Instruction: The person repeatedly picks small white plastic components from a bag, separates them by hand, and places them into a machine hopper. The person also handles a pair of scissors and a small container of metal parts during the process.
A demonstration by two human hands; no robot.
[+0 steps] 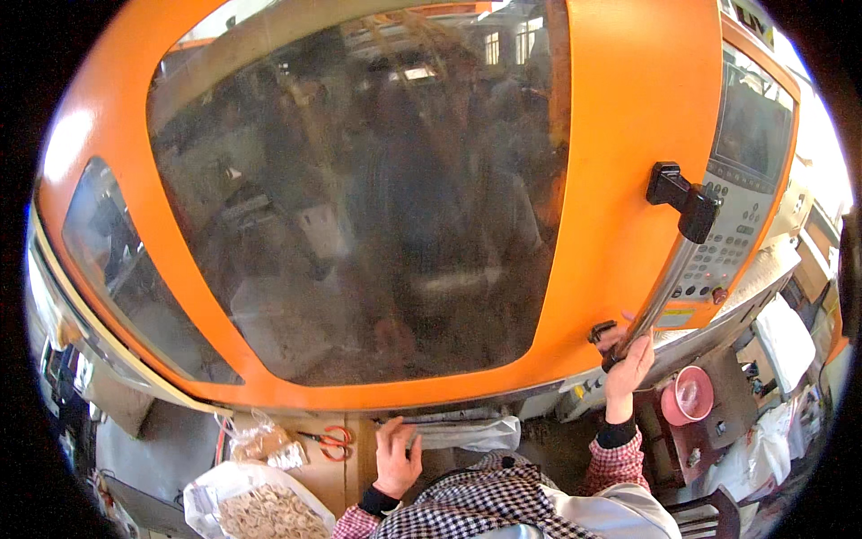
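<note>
Head view, the only 1. As judged from the grip, the step in hand is operation of the tubular handle (pixel 666 286) on the orange machine door (pixel 642 117). The right hand (pixel 628 370) is wrapped around the lower end of the handle, with fingers curled behind the tube. The left hand (pixel 396 460) is well to the left of the handle and lower, its fingers loosely spread and slightly bent; no object shows in it. Any movement of the handle would call for a firm right-hand grip, even force, and the left hand kept clear of the door's lower edge.

Materials and shapes:
- Handle: smooth, bright metal tube, inclined, with black fittings at its 2 ends.
- Door: glossy painted panel, left of and behind the handle. Its large window (pixel 377 198) has rounded corners and a smeared, reflective surface; the parts behind it cannot be made out with certainty.
- Control panel (pixel 729 242): flat and grey, right of the handle, with rows of small round buttons.
- Pink basin (pixel 667 406): round, below and right of the handle.
- Scissors (pixel 323 440): looped red grips, far left of and below the handle.
- White bag (pixel 202 490): thin, crumpled, open-topped, farther left of the handle, filled with small beige curled pieces (pixel 269 516).
</note>
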